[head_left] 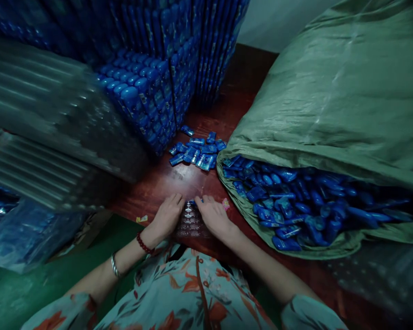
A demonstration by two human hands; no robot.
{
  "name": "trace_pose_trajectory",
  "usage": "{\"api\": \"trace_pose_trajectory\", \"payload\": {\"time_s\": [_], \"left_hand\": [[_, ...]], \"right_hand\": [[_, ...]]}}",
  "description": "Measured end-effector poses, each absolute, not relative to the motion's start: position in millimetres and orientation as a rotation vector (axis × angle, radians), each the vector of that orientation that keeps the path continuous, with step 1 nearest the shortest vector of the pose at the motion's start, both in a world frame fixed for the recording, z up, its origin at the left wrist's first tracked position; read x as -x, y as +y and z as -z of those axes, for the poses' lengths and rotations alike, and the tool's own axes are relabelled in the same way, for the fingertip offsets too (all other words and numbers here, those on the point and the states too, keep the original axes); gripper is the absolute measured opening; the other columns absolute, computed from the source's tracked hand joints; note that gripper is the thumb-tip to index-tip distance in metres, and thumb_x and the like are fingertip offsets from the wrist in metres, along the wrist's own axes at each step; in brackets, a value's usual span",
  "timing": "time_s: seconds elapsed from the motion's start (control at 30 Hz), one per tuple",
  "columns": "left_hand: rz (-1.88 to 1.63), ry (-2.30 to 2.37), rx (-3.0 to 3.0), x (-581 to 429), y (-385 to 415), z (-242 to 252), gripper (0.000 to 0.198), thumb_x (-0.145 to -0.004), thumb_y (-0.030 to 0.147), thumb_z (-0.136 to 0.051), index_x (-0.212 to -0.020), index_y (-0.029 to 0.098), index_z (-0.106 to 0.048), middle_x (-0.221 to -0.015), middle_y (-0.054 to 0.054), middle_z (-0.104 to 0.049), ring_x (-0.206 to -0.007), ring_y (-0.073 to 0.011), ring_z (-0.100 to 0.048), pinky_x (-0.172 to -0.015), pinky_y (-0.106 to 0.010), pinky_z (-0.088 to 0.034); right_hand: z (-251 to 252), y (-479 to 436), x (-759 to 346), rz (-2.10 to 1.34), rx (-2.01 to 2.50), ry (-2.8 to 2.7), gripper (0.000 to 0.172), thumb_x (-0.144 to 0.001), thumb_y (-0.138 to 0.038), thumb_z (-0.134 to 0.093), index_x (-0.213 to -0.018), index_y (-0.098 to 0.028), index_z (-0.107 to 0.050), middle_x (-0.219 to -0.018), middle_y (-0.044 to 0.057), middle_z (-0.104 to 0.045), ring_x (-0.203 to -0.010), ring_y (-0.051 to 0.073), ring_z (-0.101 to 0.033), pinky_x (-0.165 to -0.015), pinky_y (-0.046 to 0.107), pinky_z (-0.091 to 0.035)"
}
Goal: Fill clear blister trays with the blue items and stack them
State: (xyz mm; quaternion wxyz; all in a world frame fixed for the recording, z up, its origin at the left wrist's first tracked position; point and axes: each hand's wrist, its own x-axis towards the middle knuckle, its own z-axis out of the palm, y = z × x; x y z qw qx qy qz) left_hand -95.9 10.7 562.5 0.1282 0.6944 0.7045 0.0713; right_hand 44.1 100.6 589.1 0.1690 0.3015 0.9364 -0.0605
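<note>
A clear plastic tray [190, 219] with rows of moulded hollows lies at the near edge of the red-brown table, in front of my body. My left hand [167, 214] is closed over the tray's left side with bent fingers. Over its right side lies my right hand [213, 219], fingers curled at the far row. A sliver of a small blue pack [192, 201] shows at the right fingertips; the rest is hidden. Beyond the tray, several loose blue packs [196, 151] lie in a pile on the table.
To the right, a large green sack [323, 91] lies open, full of blue packs [282, 201]. Filled blue trays [147, 87] stand stacked at the back left. Stacked clear trays [37, 105] stand at the left. Small wrappers [142, 219] lie on the table [158, 183].
</note>
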Motion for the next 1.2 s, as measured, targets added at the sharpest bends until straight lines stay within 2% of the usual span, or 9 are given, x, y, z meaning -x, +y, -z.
{"api": "trace_pose_trajectory", "payload": {"time_s": [0.2, 0.43, 0.53, 0.63, 0.73, 0.83, 0.9, 1.03, 1.2], "left_hand": [[-0.052, 1.979, -2.039, 93, 32, -568, 0.030, -0.081, -0.001, -0.035, -0.099, 0.009, -0.056, -0.098, -0.012, -0.056, -0.089, -0.0221, -0.052, -0.080, -0.035, -0.046], [-0.111, 2.081, -2.138, 92, 29, -548, 0.038, -0.084, 0.005, -0.039, -0.121, 0.005, -0.048, -0.101, -0.014, -0.057, -0.092, -0.0245, -0.051, -0.082, -0.040, -0.045], [-0.295, 2.010, -2.180, 109, 41, -544, 0.041, -0.087, 0.009, -0.040, -0.127, 0.008, -0.045, -0.104, -0.013, -0.057, -0.095, -0.0226, -0.050, -0.084, -0.037, -0.044], [-0.461, 1.939, -2.180, 129, 56, -549, 0.040, -0.089, 0.025, -0.047, -0.128, 0.016, -0.047, -0.108, -0.011, -0.057, -0.099, -0.0228, -0.050, -0.085, -0.037, -0.044], [-0.715, 1.999, -2.043, 144, 78, -559, 0.037, -0.092, 0.035, -0.042, -0.125, 0.019, -0.050, -0.114, -0.009, -0.057, -0.102, -0.0212, -0.050, -0.090, -0.036, -0.042], [-0.763, 2.187, -1.811, 153, 116, -567, 0.034, -0.095, 0.031, -0.034, -0.114, 0.013, -0.056, -0.111, -0.011, -0.058, -0.104, -0.0194, -0.051, -0.094, -0.033, -0.040], [-0.575, 2.290, -1.724, 156, 147, -568, 0.031, -0.092, 0.030, -0.043, -0.112, 0.010, -0.055, -0.112, -0.014, -0.056, -0.109, -0.0237, -0.050, -0.094, -0.035, -0.039], [-0.366, 2.276, -1.685, 160, 188, -563, 0.043, -0.076, 0.017, -0.064, -0.116, 0.008, -0.051, -0.112, -0.018, -0.054, -0.104, -0.0293, -0.053, -0.087, -0.038, -0.043], [-0.349, 2.184, -1.731, 169, 182, -555, 0.042, -0.075, 0.014, -0.063, -0.115, 0.015, -0.051, -0.113, -0.014, -0.054, -0.098, -0.0267, -0.057, -0.083, -0.035, -0.044]], "right_hand": [[-594, 104, -30, 0.198, -0.834, 2.745, 0.030, -0.089, -0.007, -0.032, -0.107, -0.017, -0.052, -0.099, 0.014, -0.061, -0.088, 0.021, -0.059, -0.070, 0.030, -0.046], [-575, 104, -25, 0.174, -0.983, 2.826, 0.029, -0.088, -0.005, -0.034, -0.106, -0.017, -0.054, -0.096, 0.014, -0.060, -0.088, 0.022, -0.059, -0.068, 0.030, -0.047], [-575, 114, -27, 0.165, -1.045, 2.816, 0.027, -0.093, -0.017, -0.033, -0.116, -0.018, -0.049, -0.098, 0.013, -0.060, -0.086, 0.021, -0.061, -0.066, 0.029, -0.047], [-584, 137, -34, 0.266, -1.069, 2.812, 0.035, -0.097, -0.037, -0.025, -0.116, -0.021, -0.049, -0.096, 0.010, -0.063, -0.083, 0.021, -0.063, -0.065, 0.029, -0.046], [-593, 167, -35, 0.337, -1.265, 2.849, 0.039, -0.098, -0.039, -0.018, -0.119, -0.024, -0.047, -0.102, 0.008, -0.063, -0.090, 0.021, -0.063, -0.071, 0.030, -0.046], [-591, 196, -18, 0.294, -1.440, 2.782, 0.034, -0.097, -0.035, -0.027, -0.122, -0.020, -0.045, -0.111, 0.011, -0.059, -0.098, 0.023, -0.061, -0.076, 0.032, -0.046], [-585, 210, 0, 0.270, -1.432, 2.708, 0.036, -0.093, -0.032, -0.040, -0.126, -0.016, -0.042, -0.114, 0.015, -0.056, -0.098, 0.025, -0.061, -0.076, 0.033, -0.046], [-572, 222, 24, 0.299, -1.383, 2.663, 0.061, -0.079, -0.024, -0.063, -0.131, -0.012, -0.034, -0.120, 0.020, -0.048, -0.094, 0.028, -0.063, -0.074, 0.034, -0.048], [-568, 217, 5, 0.384, -1.320, 2.753, 0.041, -0.086, -0.022, -0.051, -0.125, -0.020, -0.039, -0.120, 0.012, -0.048, -0.095, 0.023, -0.061, -0.076, 0.032, -0.047]]}}
